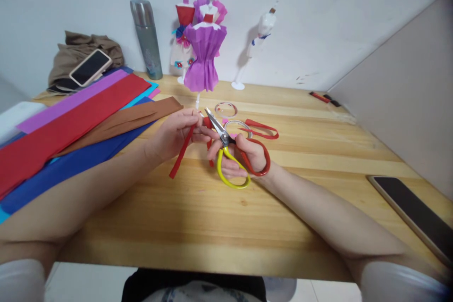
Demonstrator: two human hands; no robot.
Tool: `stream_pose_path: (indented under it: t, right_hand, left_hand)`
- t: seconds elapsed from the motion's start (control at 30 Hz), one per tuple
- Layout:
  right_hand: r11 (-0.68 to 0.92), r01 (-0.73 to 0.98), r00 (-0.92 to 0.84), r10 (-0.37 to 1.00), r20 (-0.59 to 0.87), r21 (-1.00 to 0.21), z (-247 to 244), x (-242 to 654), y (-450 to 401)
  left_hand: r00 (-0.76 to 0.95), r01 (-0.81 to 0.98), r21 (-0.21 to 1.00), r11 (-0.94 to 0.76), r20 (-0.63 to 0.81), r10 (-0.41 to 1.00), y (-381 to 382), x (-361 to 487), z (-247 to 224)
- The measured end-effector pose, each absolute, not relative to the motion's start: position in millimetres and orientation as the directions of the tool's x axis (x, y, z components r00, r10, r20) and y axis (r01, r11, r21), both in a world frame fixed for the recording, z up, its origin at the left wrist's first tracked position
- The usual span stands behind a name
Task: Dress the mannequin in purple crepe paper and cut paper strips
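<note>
Above the pale-grained wooden worktop [230, 226], the left hand [173, 133] pinches a narrow, flat red strip [181, 155] — matte, its loose end hanging — while the right hand [255, 154] holds pointed metal scissors [225, 139] with looped yellow-and-red handles.

Tabletop: a pale wooden table [244, 226] is showing its grain in long bands;
Left side: folded coloured sheets [76, 127], red, purple, brown and blue among them, are overlapping; a brown cloth bundle [62, 63] is slumping behind them;
Back edge: a metal-capped flask [147, 45] is standing beside miniature dress forms [205, 56] that are wearing purple and red; a mostly white dress form [267, 26] is standing apart;
Middle: two tape rolls [216, 109] are lying close together; a looped red strip [271, 132] is lying beside the nearer one;
Right side: a smartphone [412, 210] is lying screen up; a red-and-black stick [320, 97] is lying farther back
</note>
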State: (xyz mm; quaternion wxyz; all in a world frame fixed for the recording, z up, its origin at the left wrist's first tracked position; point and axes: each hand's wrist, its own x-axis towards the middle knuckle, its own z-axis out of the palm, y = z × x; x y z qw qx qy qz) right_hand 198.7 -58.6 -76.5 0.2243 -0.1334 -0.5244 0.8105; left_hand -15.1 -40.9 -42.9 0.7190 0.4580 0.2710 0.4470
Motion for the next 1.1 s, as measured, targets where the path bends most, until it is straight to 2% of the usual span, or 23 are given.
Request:
stream_pose_path:
  t: [0.1, 0.2, 0.27, 0.33, 0.4, 0.53, 0.67, 0.77, 0.83, 0.9, 0.97, 1.03, 1.1]
  right_hand:
    - [-0.349, -0.325, -0.858, 0.500, 0.119, -0.879, -76.3, 199.8, -57.5]
    - [-0.307, -0.414, -0.796, 0.578, 0.178, -0.857, -64.1, 200.3, -59.8]
    - [-0.249, -0.435, -0.697, 0.702, 0.149, -0.865, -53.9, 200.5, -60.1]
    - [-0.223, -0.389, -0.576, 0.816, 0.047, -0.894, -47.3, 201.0, -57.6]
    - [-0.270, -0.291, -0.510, 0.856, -0.090, -0.918, -46.1, 201.3, -53.3]
    - [-0.359, -0.066, -0.576, 0.776, -0.258, -0.931, -54.6, 198.7, -48.5]
    - [-0.254, 0.080, -0.631, 0.736, -0.246, -0.964, -56.5, 195.5, -50.3]
    - [-0.186, 0.130, -0.534, 0.815, -0.227, -0.974, -46.0, 199.7, -49.0]
    - [-0.112, 0.240, -0.427, 0.880, -0.208, -0.964, -36.3, 207.7, -45.1]
    - [0.018, 0.450, -0.301, 0.944, -0.133, -0.893, -28.1, 218.8, -39.0]
    - [0.154, 0.675, -0.229, 0.974, -0.006, -0.722, -23.8, 230.2, -31.1]
    - [0.166, 0.766, -0.202, 0.979, 0.012, -0.621, -23.8, 239.2, -22.6]
    - [0.115, 0.837, -0.167, 0.985, -0.050, -0.535, -26.5, 244.9, -14.3]
  left_hand:
    - [0.430, -0.409, 0.894, 0.183, 0.012, 0.903, -38.5, -13.4, -52.3]
    - [0.412, -0.421, 0.885, 0.200, -0.010, 0.911, -34.9, -13.7, -61.7]
    - [0.405, -0.446, 0.867, 0.221, -0.024, 0.914, -33.3, -14.7, -64.4]
    - [0.404, -0.475, 0.844, 0.249, -0.043, 0.914, -32.5, -15.8, -64.0]
    - [0.411, -0.496, 0.825, 0.271, -0.052, 0.910, -32.7, -16.8, -61.7]
    - [0.426, -0.541, 0.796, 0.271, -0.018, 0.905, -35.6, -16.3, -58.6]
    - [0.436, -0.536, 0.797, 0.279, -0.022, 0.900, -39.1, -14.2, -59.0]
    - [0.442, -0.514, 0.811, 0.281, -0.030, 0.897, -40.1, -13.7, -57.6]
    - [0.425, -0.499, 0.826, 0.263, -0.032, 0.905, -40.0, -13.5, -55.9]
    - [0.375, -0.494, 0.839, 0.227, -0.030, 0.927, -39.4, -13.0, -55.1]
    - [0.302, -0.494, 0.849, 0.187, -0.035, 0.953, -38.6, -12.0, -55.9]
    - [0.229, -0.487, 0.860, 0.152, -0.042, 0.972, -37.8, -10.9, -58.0]
    - [0.184, -0.468, 0.875, 0.120, -0.036, 0.982, -37.3, -10.2, -60.5]
